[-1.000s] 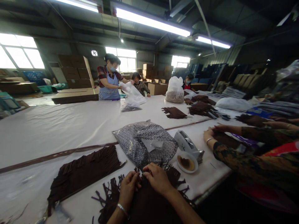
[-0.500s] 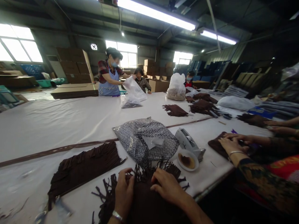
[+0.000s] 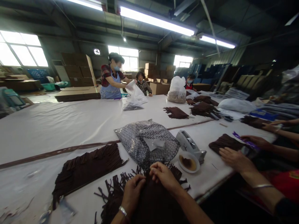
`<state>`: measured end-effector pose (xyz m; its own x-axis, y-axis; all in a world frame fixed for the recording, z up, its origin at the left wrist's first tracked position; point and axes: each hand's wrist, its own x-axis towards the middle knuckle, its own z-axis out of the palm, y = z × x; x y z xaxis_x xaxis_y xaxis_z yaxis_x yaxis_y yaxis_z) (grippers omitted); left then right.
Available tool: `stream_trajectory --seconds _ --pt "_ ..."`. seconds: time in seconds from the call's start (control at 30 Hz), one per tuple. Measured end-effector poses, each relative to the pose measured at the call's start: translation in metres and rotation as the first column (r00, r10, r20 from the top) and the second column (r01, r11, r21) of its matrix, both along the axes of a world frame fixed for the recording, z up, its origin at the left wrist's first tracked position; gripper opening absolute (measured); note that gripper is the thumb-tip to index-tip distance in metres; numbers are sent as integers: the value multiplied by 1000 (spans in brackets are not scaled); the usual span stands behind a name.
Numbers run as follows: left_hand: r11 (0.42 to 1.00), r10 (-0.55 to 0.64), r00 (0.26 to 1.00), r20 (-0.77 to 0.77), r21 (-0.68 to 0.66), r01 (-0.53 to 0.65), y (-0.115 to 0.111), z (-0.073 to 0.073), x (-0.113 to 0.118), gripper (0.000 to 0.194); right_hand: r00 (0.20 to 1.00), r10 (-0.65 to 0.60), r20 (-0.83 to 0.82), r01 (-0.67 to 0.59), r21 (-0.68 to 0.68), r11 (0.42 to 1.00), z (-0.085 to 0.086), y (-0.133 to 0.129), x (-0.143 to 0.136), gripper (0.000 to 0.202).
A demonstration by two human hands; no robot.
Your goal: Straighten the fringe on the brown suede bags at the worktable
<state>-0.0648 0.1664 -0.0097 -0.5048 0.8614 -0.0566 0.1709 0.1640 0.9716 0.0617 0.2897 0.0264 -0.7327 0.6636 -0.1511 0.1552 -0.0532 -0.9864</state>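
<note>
A dark brown fringed cloth (image 3: 156,202) lies on the table right in front of me, its strands spread along the far edge and the left side. Over the fringe my left hand (image 3: 134,191) is closed, thumb and fingertips pinched together. Close to its right, my right hand (image 3: 164,177) is likewise closed in a pinch, fingertips a little apart from the left ones. Whatever sits between the fingertips is too small to make out. Just beyond the hands rests a black-and-white patterned plastic bag (image 3: 133,140).
A tape dispenser (image 3: 189,141) and a bowl with brown contents (image 3: 188,161) stand right of the bag. Left lies another folded brown cloth (image 3: 86,172), with blurred scissors (image 3: 65,207) nearby. At right, a co-worker's hands (image 3: 238,160) handle a brown cloth (image 3: 225,143). Another person (image 3: 113,77) holds a plastic bag across the table.
My two hands have come closer together, the left moving right and closing its fingers. The co-worker's hands at right have spread apart, one now holding a purple strip. The view has shifted slightly.
</note>
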Motion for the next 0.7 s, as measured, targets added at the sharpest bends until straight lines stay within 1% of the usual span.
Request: stream_trajectory --seconds 0.03,0.07,0.1,0.13,0.2,0.27,0.37,0.43,0.5,0.57,0.6,0.7 --pt "1000 15 999 43 -5 -15 1 -2 -2 20 997 -76 -30 75 -50 996 -6 0 -3 28" --pt "1000 18 998 68 -5 -18 1 -4 -5 22 991 -127 -41 123 -76 989 -12 -1 -5 33" --pt "1000 16 996 84 -3 -16 2 -6 -6 24 989 -141 -33 138 -79 987 -17 -3 -6 37" --pt "1000 14 995 103 1 -15 2 -7 -8 26 992 -123 -11 122 -59 991 -20 -5 -7 38" --pt "1000 16 991 132 5 -17 3 -9 -9 28 997 -47 57 45 48 998 -21 -11 -9 33" --pt "1000 22 988 152 6 -23 3 -8 -7 30 991 -7 133 -20 201 979 -17 -17 -11 21" --pt "999 33 984 173 17 -37 2 -6 -6 31 975 -70 211 -21 403 915 -12 -25 -14 10" --pt "998 49 978 205 23 -55 1 -4 -7 29 966 -108 236 -24 498 867 -13 -27 -16 13" --pt "997 64 966 250 19 -71 -1 -4 -11 26 955 -133 266 -43 567 823 -17 -25 -15 16" --pt "998 56 954 294 18 -64 -5 -4 -15 23 934 -185 305 -37 598 801 -24 -20 -15 16" --pt "999 36 948 317 27 -47 -6 -4 -17 21 921 -216 324 -23 599 801 -27 -16 -15 15" --pt "998 -51 940 337 56 34 -12 -1 -20 27 882 -275 384 22 548 836 -36 -3 -21 15"
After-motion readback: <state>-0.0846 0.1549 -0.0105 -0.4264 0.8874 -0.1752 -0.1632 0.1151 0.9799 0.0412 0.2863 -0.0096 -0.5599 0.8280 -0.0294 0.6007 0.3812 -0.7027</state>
